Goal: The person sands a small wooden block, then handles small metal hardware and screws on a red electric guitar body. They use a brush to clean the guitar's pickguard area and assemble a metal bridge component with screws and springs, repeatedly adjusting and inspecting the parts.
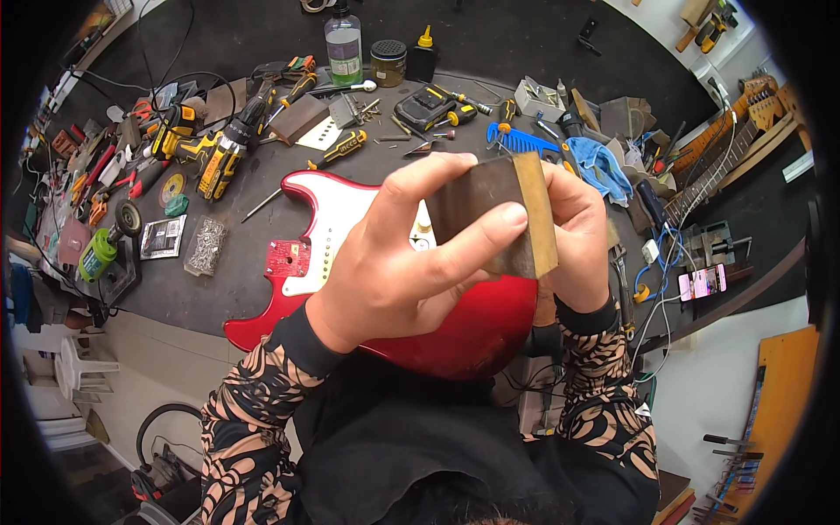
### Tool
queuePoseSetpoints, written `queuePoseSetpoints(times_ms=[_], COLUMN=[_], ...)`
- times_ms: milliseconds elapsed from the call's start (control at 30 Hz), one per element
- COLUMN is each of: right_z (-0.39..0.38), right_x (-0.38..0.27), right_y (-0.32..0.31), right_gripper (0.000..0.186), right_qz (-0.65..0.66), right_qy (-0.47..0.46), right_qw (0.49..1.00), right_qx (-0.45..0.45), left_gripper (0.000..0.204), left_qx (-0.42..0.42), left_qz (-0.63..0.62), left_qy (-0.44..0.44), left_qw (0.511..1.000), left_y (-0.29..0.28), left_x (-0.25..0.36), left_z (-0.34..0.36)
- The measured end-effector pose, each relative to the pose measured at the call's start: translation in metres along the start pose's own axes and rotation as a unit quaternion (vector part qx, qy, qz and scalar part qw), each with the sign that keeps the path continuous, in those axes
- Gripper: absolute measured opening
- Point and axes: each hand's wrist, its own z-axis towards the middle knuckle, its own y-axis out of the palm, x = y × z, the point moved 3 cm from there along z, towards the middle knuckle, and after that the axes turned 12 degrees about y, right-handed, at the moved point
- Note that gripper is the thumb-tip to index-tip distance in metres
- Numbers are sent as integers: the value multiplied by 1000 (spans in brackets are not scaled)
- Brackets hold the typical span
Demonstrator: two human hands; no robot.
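My left hand [402, 254] and my right hand [577, 245] together hold up a brown rectangular block [490, 214] with a lighter tan side face, close to the camera. The left thumb and fingers wrap its near face; the right hand grips its right edge from behind. Beneath the hands a red electric guitar body [464, 328] with a white pickguard [341, 219] lies on the dark workbench [262, 289], partly hidden by my hands. Both forearms wear patterned black-and-tan sleeves.
Yellow-and-black power drills [214, 149] lie at the left among pliers and screwdrivers. A clear bottle [343, 48], a jar [388, 61] and a glue bottle [424, 54] stand at the back. A blue comb [512, 138], blue cloth [599, 166], guitar necks [717, 166] and a lit phone [703, 282] are at the right.
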Motion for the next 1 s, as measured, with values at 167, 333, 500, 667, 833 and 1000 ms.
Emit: queuePoseSetpoints(times_ms=[167,333,500,667,833,1000], right_z=[-2,2,3,11,5,7], right_x=[5,4,15,16,14,14], right_y=[-1,-3,-5,-5,1,5], right_gripper=[15,13,18,26,30,32], right_qz=[20,26,105,123,100,112], right_qy=[2,15,52,70,65,90], right_qw=[1000,1000,993,988,993,989], right_qx=[-1,2,-8,-56,-19,-26], left_gripper=[62,64,64,66,67,66], left_qx=[-1,-20,2,-14,-9,-15], left_qz=[-3,1,7,30,27,32], left_qy=[21,16,45,73,67,67], left_qw=[1000,1000,999,997,997,997], left_y=[1,2,6,5,4,-1], left_x=[-1,3,0,2,-5,-2], left_z=[4,1,0,2,-1,0])
